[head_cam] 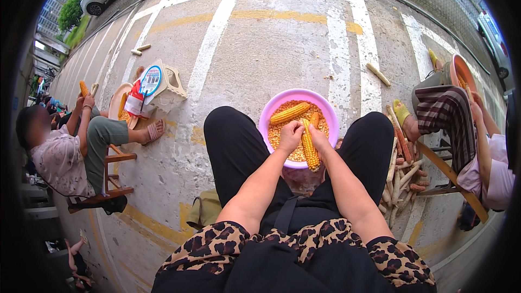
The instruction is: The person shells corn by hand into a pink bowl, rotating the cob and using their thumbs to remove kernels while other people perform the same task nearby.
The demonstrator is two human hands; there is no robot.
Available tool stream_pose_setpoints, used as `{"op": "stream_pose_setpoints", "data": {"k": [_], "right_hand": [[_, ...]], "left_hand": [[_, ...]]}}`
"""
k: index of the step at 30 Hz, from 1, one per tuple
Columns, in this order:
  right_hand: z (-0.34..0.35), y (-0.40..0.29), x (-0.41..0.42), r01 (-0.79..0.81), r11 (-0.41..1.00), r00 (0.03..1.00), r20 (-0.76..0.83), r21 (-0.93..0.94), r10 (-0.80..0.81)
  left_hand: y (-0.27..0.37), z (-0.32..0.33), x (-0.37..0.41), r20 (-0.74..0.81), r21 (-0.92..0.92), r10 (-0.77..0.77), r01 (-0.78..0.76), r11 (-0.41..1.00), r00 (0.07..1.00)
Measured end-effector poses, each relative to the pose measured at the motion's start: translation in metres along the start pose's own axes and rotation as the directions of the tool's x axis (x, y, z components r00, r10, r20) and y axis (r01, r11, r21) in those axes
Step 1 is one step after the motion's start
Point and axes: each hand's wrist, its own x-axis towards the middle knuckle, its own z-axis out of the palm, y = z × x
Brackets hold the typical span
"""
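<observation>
A pink plastic basin (333, 130) stands between my knees, with loose corn kernels (281, 132) in it. My right hand (320, 142) grips a yellow ear of corn (310, 150) slanted over the basin, its lower end towards me. At the upper end of this ear, my left hand (291, 135) has its fingers bent and touching the kernels; whether it also grips the ear I cannot tell. Another whole ear (290, 113) lies on the kernels at the back left, and one more (314, 119) shows partly behind the held ear.
Stripped cobs (401, 179) are heaped on the ground right of my knee; a single cob (378, 74) lies farther ahead. Seated people (67, 150) are at left and right, each with corn. A beige plastic stool (173, 83) stands ahead left, a green bag (203, 209) beside my left thigh.
</observation>
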Motion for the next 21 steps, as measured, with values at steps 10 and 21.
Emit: {"op": "stream_pose_setpoints", "data": {"k": [10,21], "right_hand": [[0.000,-0.004,-0.003,-0.069,0.962,0.997,0.055,0.265,0.057],[-0.002,-0.018,-0.015,-0.110,0.953,0.990,0.112,0.283,0.082]], "left_hand": [[-0.016,-0.006,0.008,0.022,-0.358,-0.301,0.289,0.888,0.953],[0.016,-0.013,-0.003,0.202,-0.277,-0.288,0.337,0.900,0.936]]}}
